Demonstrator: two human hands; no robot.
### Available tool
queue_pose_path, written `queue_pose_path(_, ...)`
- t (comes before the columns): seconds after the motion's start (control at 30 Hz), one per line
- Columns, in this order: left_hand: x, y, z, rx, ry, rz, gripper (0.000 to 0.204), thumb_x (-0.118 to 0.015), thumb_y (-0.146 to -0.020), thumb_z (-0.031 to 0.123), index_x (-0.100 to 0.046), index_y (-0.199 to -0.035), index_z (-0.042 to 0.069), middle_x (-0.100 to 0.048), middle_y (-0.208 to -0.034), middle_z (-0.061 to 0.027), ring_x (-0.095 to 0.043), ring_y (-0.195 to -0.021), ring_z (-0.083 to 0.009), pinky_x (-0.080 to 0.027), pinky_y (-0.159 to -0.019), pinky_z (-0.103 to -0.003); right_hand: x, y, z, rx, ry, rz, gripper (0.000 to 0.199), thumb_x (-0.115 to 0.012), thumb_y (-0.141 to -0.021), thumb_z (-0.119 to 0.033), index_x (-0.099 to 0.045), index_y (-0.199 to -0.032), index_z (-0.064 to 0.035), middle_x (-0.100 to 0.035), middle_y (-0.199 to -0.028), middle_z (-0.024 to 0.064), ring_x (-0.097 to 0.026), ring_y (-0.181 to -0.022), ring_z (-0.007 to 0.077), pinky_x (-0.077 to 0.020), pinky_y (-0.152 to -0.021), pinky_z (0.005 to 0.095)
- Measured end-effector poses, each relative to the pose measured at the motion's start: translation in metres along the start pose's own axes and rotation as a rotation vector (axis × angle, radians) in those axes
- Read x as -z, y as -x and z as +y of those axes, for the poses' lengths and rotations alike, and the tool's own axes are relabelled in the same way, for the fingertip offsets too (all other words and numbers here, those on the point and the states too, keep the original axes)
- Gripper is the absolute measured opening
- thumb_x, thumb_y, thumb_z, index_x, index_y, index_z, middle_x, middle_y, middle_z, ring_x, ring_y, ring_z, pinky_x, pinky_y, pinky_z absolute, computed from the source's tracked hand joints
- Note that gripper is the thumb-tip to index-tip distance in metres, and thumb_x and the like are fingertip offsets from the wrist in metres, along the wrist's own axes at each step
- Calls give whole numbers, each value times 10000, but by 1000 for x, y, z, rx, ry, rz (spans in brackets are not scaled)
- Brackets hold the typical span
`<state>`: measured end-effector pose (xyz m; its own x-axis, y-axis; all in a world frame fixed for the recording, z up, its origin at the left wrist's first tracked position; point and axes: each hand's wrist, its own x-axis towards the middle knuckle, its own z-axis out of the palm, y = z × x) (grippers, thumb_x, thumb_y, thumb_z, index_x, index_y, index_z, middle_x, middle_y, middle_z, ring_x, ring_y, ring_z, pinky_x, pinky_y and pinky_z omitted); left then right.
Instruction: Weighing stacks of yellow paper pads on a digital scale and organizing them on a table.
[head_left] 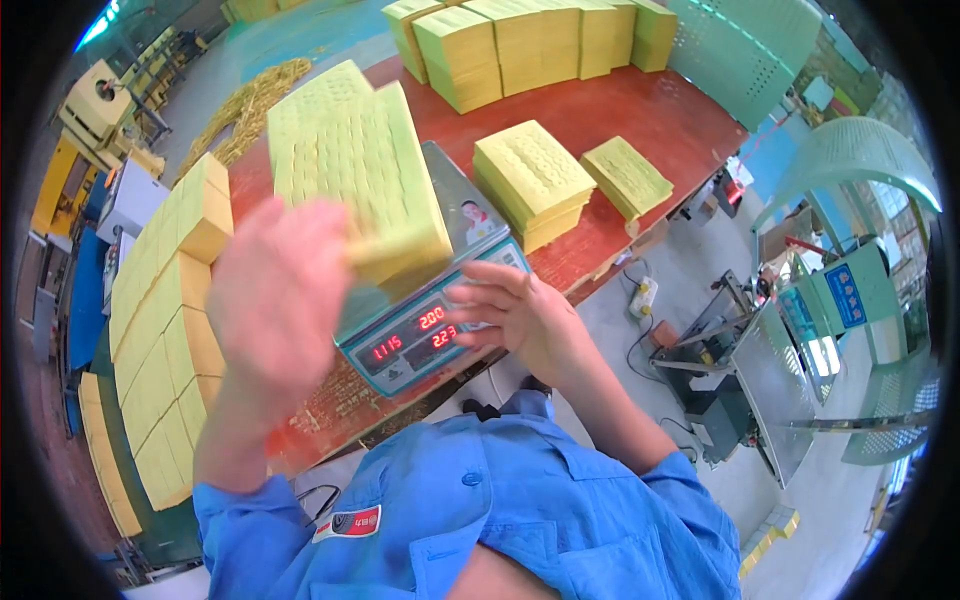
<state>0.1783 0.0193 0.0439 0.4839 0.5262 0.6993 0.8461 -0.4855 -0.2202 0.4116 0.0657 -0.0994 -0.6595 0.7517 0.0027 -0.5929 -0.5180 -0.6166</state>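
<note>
A tall stack of yellow paper sheets [350,160] with rows of wavy cut marks sits on the pan of a teal weighing scale [400,375], whose red digits are lit. My left hand [280,290] is raised beside the stack's near left corner. Motion smears it, so its fingers and any contact with the paper are unclear. Over the right part of the scale's display, my right hand [530,320] is held with fingers apart and nothing in them. A shorter yellow paper stack [532,170] stands just right of the scale, and a lower one [627,178] beyond it.
The red table [690,110] carries a row of tall yellow stacks [540,45] at its far side. More yellow blocks [165,340] are packed at the left. Right of the table stand a metal-framed machine [760,390], a green chair [850,160] and a power strip [643,296] with cords.
</note>
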Motion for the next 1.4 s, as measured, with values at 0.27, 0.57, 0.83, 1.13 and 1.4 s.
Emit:
queue_pose_path(0.27, -59, 26, 79, 71, 234, -127, 453, -671, -896, 272, -546, -1222, -16, -604, -1246, -195, -582, -1194, -316, -421, -1053, -480, 5, -16, -44, -16, 136, 43, 550, -571, -935, -68, -371, -1443, -9, -541, -1350, 104, -556, -1193, 185, -469, -1000, 365)
queue_pose_path(0.57, -189, 8, 110, 1343, 1454, -265, 340, -604, -971, 190, -613, -1220, -41, -667, -1088, -68, -599, -990, -111, -478, -876, -271, 120, 12, -115, -93, 514, 51, 505, -573, -914, -40, -441, -1400, 2, -587, -1265, 79, -536, -1171, 141, -431, -1007, 327)
queue_pose_path(0.83, -228, -63, 136, 1133, 1065, -252, 187, -618, -951, 91, -662, -1093, -23, -672, -862, -17, -568, -784, -71, -478, -704, -244, 164, -6, -169, 216, 816, 121, 458, -570, -931, -58, -440, -1366, -3, -603, -1191, 103, -562, -1109, 161, -454, -941, 313)
queue_pose_path(1.13, -232, -59, 139, 1577, 1271, -203, 226, -600, -969, 132, -659, -1123, -22, -688, -980, -40, -614, -848, -81, -509, -756, -247, 180, -32, -191, -14, 811, -116, 406, -585, -936, -111, -460, -1297, 26, -642, -1095, 141, -611, -989, 162, -487, -877, 323)
queue_pose_path(1.4, -261, -65, 42, 1724, 1087, 8, 226, -630, -947, 289, -628, -975, 65, -670, -839, -18, -633, -688, -99, -508, -602, -256, 173, -172, -214, -60, 949, -166, 278, -662, -879, -128, -631, -1074, 68, -667, -876, 54, -605, -730, 90, -493, -613, 253)
